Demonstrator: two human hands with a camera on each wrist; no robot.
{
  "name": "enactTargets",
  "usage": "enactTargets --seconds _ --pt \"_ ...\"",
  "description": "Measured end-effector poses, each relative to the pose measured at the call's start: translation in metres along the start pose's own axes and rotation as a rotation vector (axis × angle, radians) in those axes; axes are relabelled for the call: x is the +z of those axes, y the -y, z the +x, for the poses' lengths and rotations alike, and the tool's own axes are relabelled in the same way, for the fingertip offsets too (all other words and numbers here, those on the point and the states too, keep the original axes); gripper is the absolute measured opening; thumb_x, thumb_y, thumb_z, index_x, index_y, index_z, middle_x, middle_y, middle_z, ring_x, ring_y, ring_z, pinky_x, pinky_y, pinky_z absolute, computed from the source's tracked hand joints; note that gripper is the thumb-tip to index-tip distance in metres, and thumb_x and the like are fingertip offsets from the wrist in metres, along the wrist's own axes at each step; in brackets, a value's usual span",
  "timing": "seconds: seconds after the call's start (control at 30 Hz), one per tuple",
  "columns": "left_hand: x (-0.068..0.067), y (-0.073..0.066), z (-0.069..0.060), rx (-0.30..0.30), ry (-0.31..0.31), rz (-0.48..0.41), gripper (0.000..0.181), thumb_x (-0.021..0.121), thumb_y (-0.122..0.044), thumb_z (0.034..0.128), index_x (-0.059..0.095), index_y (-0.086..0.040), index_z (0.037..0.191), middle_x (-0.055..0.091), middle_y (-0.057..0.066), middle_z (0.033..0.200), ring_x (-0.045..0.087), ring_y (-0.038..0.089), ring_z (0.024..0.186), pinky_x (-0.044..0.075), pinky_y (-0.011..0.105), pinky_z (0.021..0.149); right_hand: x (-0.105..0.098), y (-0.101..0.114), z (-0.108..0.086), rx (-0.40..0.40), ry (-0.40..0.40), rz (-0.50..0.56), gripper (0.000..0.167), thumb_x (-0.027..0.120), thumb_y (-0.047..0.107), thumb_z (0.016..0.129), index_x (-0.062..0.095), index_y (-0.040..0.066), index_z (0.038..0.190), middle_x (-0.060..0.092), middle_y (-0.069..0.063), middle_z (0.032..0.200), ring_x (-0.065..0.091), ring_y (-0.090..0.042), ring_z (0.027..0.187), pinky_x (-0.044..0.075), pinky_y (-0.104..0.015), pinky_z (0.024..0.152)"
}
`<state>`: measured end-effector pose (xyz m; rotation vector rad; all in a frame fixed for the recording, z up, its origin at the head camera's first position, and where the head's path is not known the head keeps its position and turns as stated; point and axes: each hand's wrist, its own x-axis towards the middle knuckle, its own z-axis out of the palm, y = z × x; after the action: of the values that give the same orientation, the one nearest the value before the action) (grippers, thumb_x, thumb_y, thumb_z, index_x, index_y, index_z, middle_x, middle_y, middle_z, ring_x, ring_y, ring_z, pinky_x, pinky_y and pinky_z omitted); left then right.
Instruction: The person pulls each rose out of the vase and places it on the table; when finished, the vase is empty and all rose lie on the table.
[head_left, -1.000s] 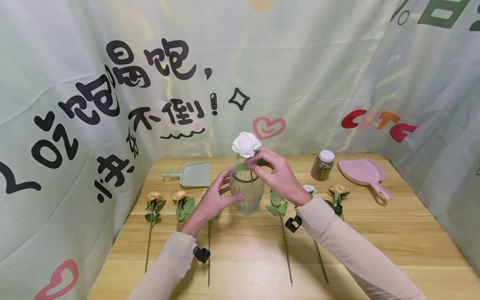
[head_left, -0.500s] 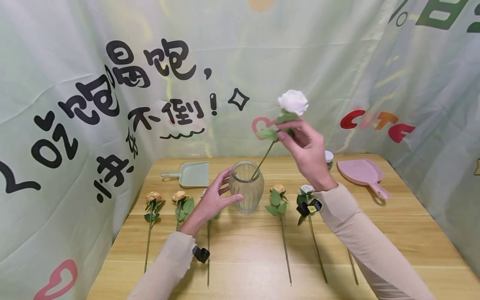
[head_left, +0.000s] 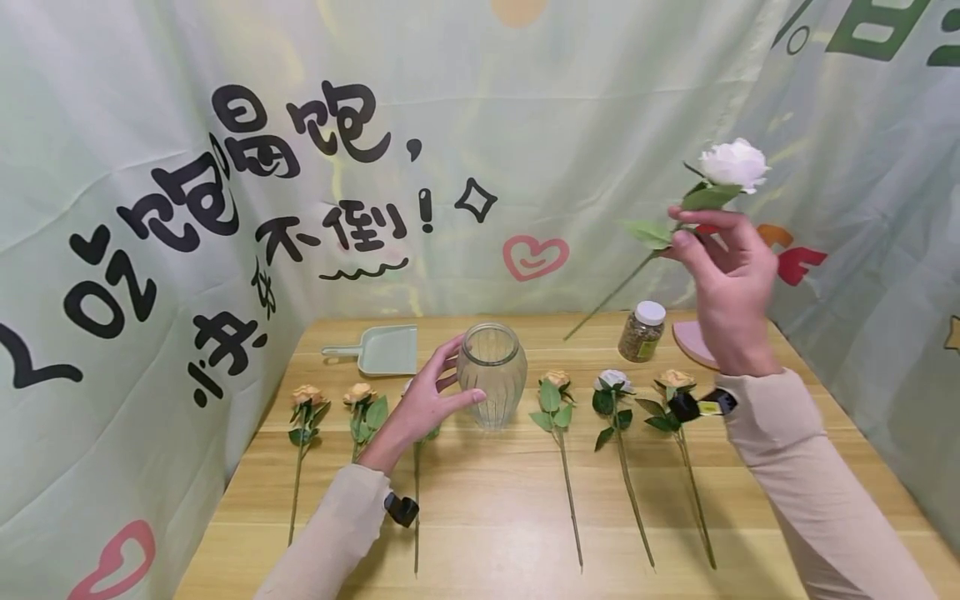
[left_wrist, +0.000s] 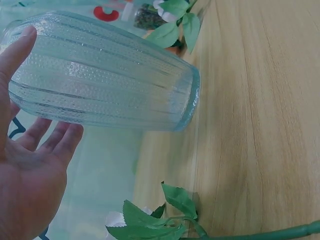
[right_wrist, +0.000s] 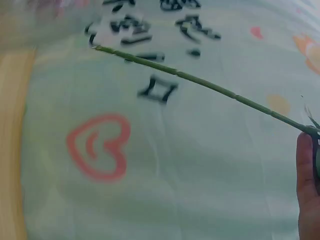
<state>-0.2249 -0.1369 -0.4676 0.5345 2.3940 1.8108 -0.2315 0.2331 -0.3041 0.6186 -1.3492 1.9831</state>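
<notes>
A clear ribbed glass vase [head_left: 495,392] stands upright on the table. My left hand [head_left: 431,404] holds its left side, thumb in front and fingers round the back; the left wrist view shows the thumb and fingertips against the glass vase [left_wrist: 100,80]. Up at the right, well above the table, my right hand [head_left: 735,292] pinches a white artificial rose [head_left: 735,165] just below its bloom. Its bare stem [right_wrist: 200,82] slants down to the left, the tip apart from the vase. The right wrist view catches only part of the right hand [right_wrist: 307,185].
Orange roses [head_left: 307,394] lie left of the vase, with another flower partly hidden by the left hand. Right of it lie two orange roses [head_left: 557,379] and a white rose [head_left: 613,381]. Behind are a green dustpan [head_left: 390,350], a lidded jar [head_left: 641,337] and a partly covered pink dustpan [head_left: 693,342].
My right hand has lifted the white rose up out of the vase and carried it to the right. The left hand and the vase have stayed in place.
</notes>
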Motion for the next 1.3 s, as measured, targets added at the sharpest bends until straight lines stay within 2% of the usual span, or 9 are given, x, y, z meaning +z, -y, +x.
enactTargets --seconds 0.1,0.27,0.53,0.67,0.77,1.0,1.1,1.2,1.3 --pt "0.001 0.0 0.0 -0.005 -0.001 0.002 0.091 0.089 -0.034 0.0942 0.035 -0.043 0.167 0.048 0.001 0.165 0.044 0.027 0.156 0.041 0.055 0.13 -0.032 0.009 -0.002 0.051 0.012 -0.038 0.023 0.07 -0.017 0.096 0.068 -0.018 0.119 0.075 -0.02 0.121 0.076 -0.027 0.111 0.067 -0.027 0.089" --pt "0.001 0.0 0.001 -0.026 0.004 0.007 0.09 0.089 -0.04 0.0933 0.035 -0.048 0.165 0.047 -0.001 0.164 0.045 0.026 0.156 0.043 0.053 0.129 -0.088 0.026 -0.014 0.124 0.069 -0.241 0.026 0.068 -0.014 0.099 0.066 -0.019 0.124 0.078 -0.012 0.122 0.076 -0.018 0.108 0.064 -0.016 0.09" --pt "-0.001 0.0 0.001 -0.032 0.0 0.009 0.09 0.089 -0.04 0.0933 0.036 -0.05 0.164 0.048 -0.003 0.163 0.045 0.025 0.156 0.042 0.053 0.13 -0.157 0.04 -0.041 0.317 0.236 -0.89 0.03 0.066 0.005 0.108 0.067 -0.001 0.137 0.069 0.027 0.124 0.068 0.014 0.106 0.05 0.002 0.086" --pt "-0.001 0.001 0.0 -0.029 0.002 0.011 0.091 0.089 -0.04 0.0931 0.035 -0.049 0.165 0.047 -0.002 0.164 0.045 0.026 0.157 0.042 0.054 0.13 -0.181 0.04 -0.055 0.436 0.317 -1.053 0.027 0.065 0.02 0.112 0.069 0.012 0.136 0.067 0.034 0.109 0.061 0.013 0.087 0.045 -0.007 0.066" --pt "-0.001 0.001 0.0 -0.028 0.003 0.007 0.092 0.089 -0.038 0.0932 0.034 -0.048 0.166 0.047 -0.001 0.165 0.044 0.027 0.157 0.042 0.055 0.13 -0.195 0.036 -0.065 0.501 0.391 -1.136 0.025 0.065 0.027 0.112 0.07 0.019 0.135 0.07 0.031 0.101 0.06 0.009 0.081 0.043 -0.019 0.06" --pt "-0.001 0.001 0.001 -0.022 0.01 -0.002 0.091 0.089 -0.037 0.0936 0.035 -0.047 0.166 0.045 0.001 0.166 0.044 0.029 0.157 0.042 0.058 0.129 -0.22 0.022 -0.091 0.635 0.524 -1.186 0.036 0.066 0.032 0.112 0.068 0.009 0.139 0.07 0.031 0.104 0.068 0.009 0.085 0.052 -0.018 0.065" --pt "-0.001 0.001 0.001 -0.028 0.01 -0.001 0.09 0.089 -0.038 0.0933 0.036 -0.048 0.165 0.045 0.001 0.166 0.045 0.029 0.157 0.042 0.058 0.129 -0.226 0.016 -0.103 0.665 0.557 -1.159 0.037 0.067 0.029 0.111 0.068 0.003 0.138 0.076 0.006 0.123 0.07 0.008 0.086 0.055 -0.019 0.067" --pt "-0.001 0.0 0.0 -0.033 0.008 0.002 0.091 0.09 -0.038 0.093 0.035 -0.048 0.165 0.045 0.001 0.166 0.044 0.029 0.157 0.042 0.058 0.129 -0.228 0.009 -0.115 0.681 0.581 -1.168 0.037 0.068 0.027 0.11 0.069 0.0 0.136 0.067 -0.027 0.139 0.067 0.007 0.083 0.053 -0.021 0.064" --pt "-0.002 0.0 0.0 -0.033 0.009 0.003 0.091 0.09 -0.038 0.0929 0.035 -0.048 0.166 0.045 0.003 0.167 0.043 0.03 0.158 0.042 0.059 0.129 -0.227 0.002 -0.124 0.703 0.608 -1.204 0.036 0.069 0.028 0.11 0.07 0.001 0.135 0.068 -0.03 0.132 0.064 0.005 0.08 0.049 -0.024 0.062"
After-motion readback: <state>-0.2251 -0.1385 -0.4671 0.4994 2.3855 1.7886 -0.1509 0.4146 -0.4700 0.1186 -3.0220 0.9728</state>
